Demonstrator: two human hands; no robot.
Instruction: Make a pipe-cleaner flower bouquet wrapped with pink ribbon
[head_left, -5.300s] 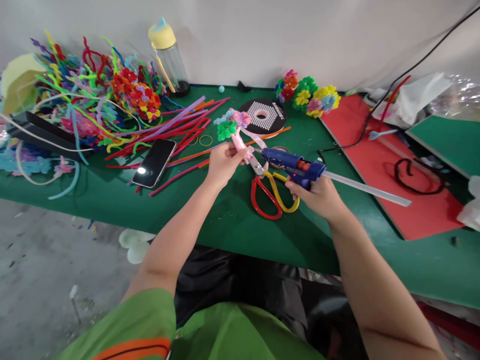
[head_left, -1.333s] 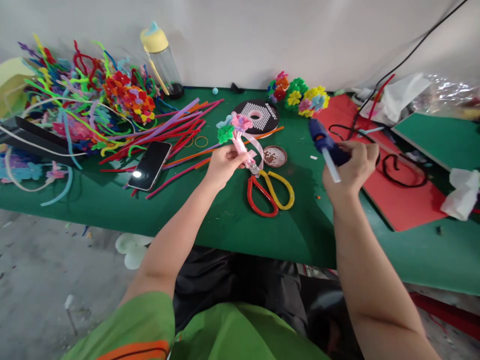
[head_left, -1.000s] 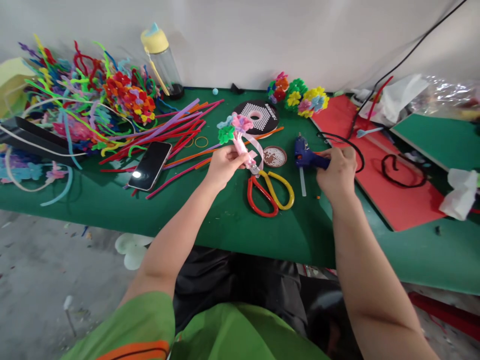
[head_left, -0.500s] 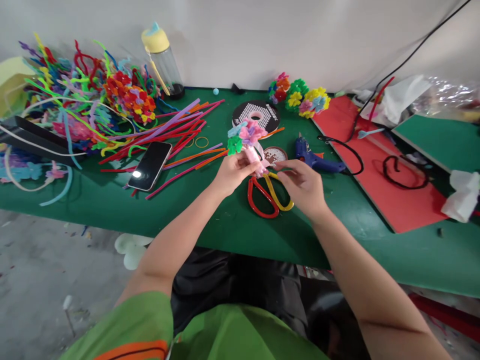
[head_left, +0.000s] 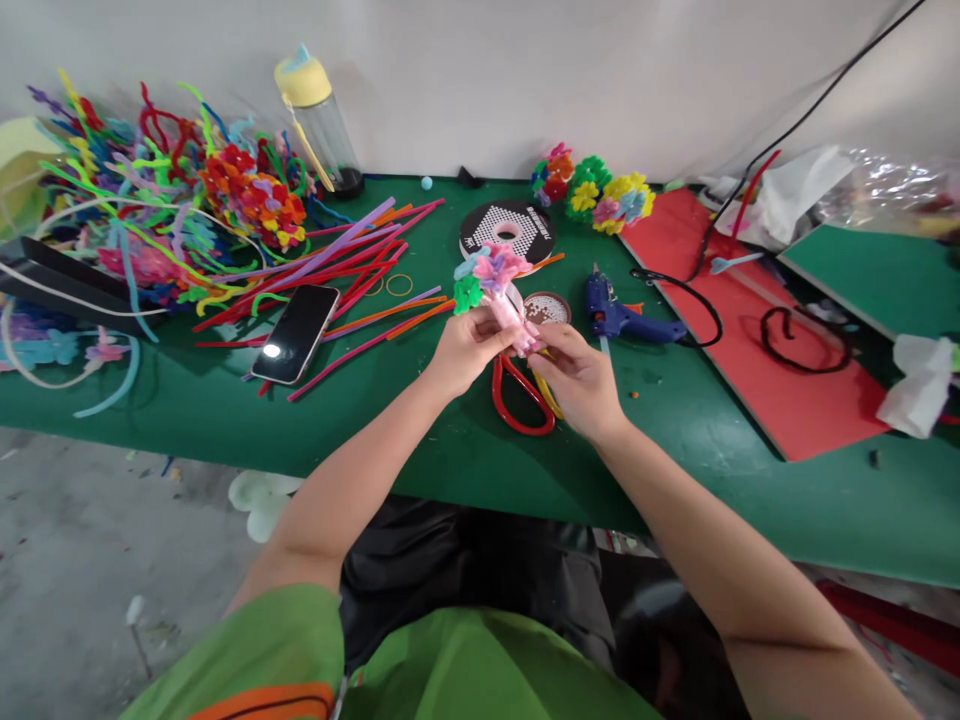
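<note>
A small bouquet of fuzzy pipe-cleaner flowers (head_left: 498, 268), pink, blue and green, has its lower part wrapped in pale pink. My left hand (head_left: 470, 352) is closed around the wrapped stem. At the stem's lower end, the fingers of my right hand (head_left: 581, 378) are closed in a pinch on the pink wrapping. Beneath the hands lie scissors (head_left: 517, 418) with one red and one yellow handle, their blades hidden. Just behind the bouquet are a black ribbon spool (head_left: 480, 222) and a round dish of white beads (head_left: 551, 308).
A blue glue gun (head_left: 637, 322) lies to the right, beside a red board (head_left: 795, 400). Finished flower bunches (head_left: 589, 190) sit by the wall. On the left are a phone (head_left: 296, 335), loose pipe cleaners (head_left: 375, 262), a bottle (head_left: 322, 130) and a colourful heap (head_left: 172, 200).
My right hand has moved left to the bottom of the bouquet and closed on the wrapping. It now covers much of the yellow scissor handle. The left hand keeps its hold.
</note>
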